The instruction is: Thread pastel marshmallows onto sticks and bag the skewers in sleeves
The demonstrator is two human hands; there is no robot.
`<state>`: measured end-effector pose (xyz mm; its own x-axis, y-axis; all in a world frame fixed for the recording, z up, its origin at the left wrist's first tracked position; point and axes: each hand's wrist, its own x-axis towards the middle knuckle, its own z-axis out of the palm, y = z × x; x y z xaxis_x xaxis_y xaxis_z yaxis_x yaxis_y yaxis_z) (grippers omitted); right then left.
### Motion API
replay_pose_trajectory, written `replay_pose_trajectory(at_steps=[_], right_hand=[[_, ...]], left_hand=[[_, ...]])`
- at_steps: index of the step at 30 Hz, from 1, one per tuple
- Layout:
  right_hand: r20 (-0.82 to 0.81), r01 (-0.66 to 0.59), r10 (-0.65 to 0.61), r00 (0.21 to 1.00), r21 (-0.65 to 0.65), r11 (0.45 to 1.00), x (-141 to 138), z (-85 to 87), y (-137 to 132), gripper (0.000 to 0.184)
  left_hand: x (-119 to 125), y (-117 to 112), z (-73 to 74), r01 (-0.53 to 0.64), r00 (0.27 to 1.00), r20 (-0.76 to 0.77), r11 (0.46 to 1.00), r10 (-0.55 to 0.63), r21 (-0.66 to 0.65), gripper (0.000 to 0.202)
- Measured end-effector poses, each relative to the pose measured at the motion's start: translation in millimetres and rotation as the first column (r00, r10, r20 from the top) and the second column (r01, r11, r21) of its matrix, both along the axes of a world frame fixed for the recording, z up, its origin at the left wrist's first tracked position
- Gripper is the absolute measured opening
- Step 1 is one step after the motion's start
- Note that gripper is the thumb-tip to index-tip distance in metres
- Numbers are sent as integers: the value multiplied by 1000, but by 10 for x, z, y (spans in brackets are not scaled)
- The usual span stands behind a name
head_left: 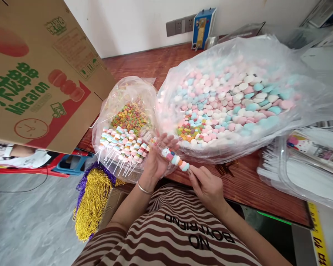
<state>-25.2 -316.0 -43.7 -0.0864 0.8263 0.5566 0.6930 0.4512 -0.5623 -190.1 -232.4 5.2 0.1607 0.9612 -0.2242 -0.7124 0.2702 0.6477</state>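
A marshmallow candy skewer (175,159) of pink, white, blue and orange pieces lies slantwise between my hands, its far part inside what looks like a clear sleeve. My right hand (208,184) pinches the near end with thumb and forefinger. Under the far part, my left hand (158,160) is palm up with fingers stretched out, the skewer resting across it. Just left of that hand, several finished skewers (124,146) with white sticks lie in a clear bag (102,114), in front of small colourful ring candies (131,116).
A large clear bag (172,79) of pastel marshmallow discs (224,99) spreads over the wooden table (144,61). White sticks (269,170) lie in a plastic tub at right. A Macaron carton (44,74) stands left, a blue device (204,27) at the wall, and yellow bead strands (93,207) hang below.
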Motion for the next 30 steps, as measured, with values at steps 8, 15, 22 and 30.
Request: replay_pose_trajectory(at_steps=[8,15,22,30], right_hand=[[-249,-43,-8,968,-199,979,-75,94,12,21],[-879,-736,-187,440,-472,486,-117,209,-2,38],[-121,-2,-21,992,-186,982,-181,5,89,27],[285,61,-117,951,198,978,-47,-42,75,13]], left_hand=[[195,86,218,-162,980,90,977,175,-136,27],[257,-9,25,-15,985,169,985,45,-170,34],[327,-96,-22,-24,999,44,991,30,-130,37],[224,-41,53,-15,999,42,988,21,-155,34]])
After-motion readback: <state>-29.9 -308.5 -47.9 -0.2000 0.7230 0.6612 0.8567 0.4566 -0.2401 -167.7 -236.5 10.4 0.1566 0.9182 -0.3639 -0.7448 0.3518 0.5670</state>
